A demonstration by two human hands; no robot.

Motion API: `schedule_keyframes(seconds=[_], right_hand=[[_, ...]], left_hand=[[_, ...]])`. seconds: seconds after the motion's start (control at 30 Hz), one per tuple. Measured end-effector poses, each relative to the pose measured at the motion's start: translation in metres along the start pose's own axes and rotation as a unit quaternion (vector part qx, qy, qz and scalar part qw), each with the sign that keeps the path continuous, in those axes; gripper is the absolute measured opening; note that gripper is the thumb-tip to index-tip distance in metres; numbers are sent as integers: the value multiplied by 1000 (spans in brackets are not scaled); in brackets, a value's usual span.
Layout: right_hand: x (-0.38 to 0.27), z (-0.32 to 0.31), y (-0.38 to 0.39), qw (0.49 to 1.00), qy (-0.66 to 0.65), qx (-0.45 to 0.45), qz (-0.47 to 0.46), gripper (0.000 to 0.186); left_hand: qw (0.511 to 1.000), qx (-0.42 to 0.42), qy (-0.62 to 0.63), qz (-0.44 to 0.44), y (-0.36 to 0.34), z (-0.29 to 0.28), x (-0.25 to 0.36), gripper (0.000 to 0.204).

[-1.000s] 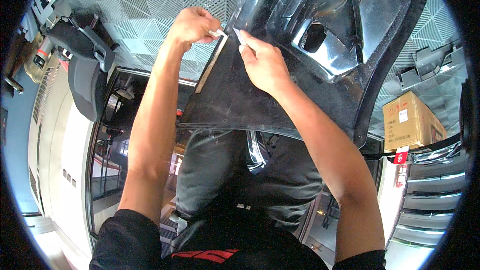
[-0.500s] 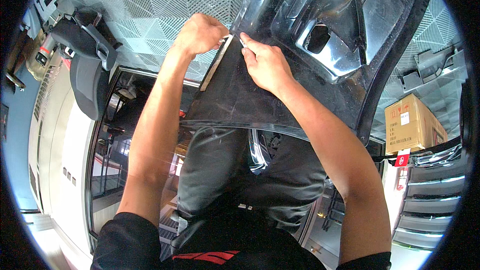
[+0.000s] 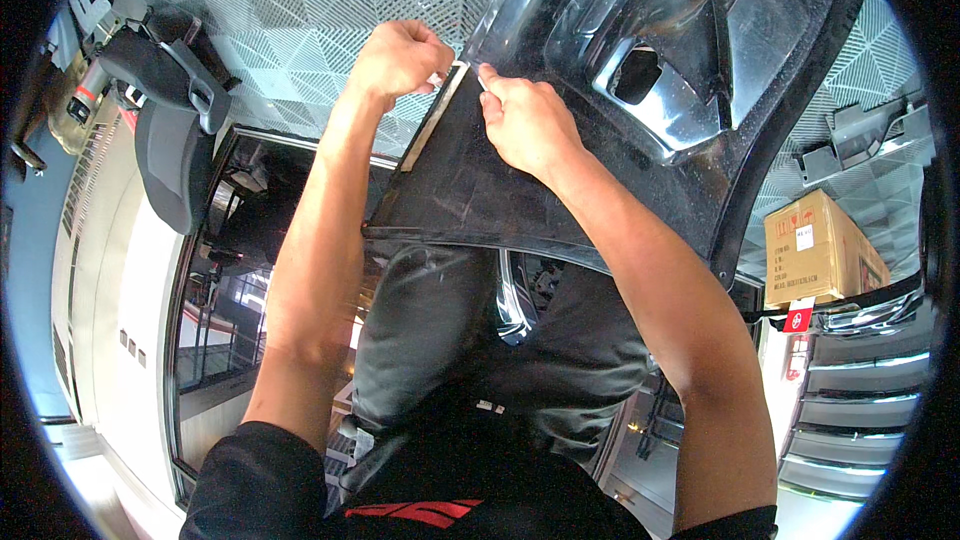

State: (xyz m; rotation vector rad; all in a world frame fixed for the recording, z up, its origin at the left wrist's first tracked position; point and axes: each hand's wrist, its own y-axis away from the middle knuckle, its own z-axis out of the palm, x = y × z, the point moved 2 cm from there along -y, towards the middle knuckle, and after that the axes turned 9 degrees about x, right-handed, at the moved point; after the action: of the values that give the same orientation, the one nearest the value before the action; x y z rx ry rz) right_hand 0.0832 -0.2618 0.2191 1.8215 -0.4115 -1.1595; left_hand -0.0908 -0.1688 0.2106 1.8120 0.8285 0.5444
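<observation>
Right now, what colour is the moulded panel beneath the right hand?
Black, partly glossy; the panel shows best in the head view.

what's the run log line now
left hand: pinching pale strip | right hand: holding small pale piece | black moulded panel: under right hand

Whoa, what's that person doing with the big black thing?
Someone in a black shirt is working at the left edge of a big black panel. Their left hand pinches at the far end of a pale strip along that edge. Their right hand holds a small pale thing, too tiny to make out, over the panel.
</observation>
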Motion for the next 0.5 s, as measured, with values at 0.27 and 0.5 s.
schedule_keyframes(seconds=[0.27, 0.5], right_hand=[[-7, -6, 0, 997, 49, -55, -2, 43], [-14, -15, 6, 994, 71, -83, -3, 43]], left_hand=[[999, -5, -19, -28, 3, -2, 7, 15], [999, 42, 11, -18, 3, -2, 3, 15]])
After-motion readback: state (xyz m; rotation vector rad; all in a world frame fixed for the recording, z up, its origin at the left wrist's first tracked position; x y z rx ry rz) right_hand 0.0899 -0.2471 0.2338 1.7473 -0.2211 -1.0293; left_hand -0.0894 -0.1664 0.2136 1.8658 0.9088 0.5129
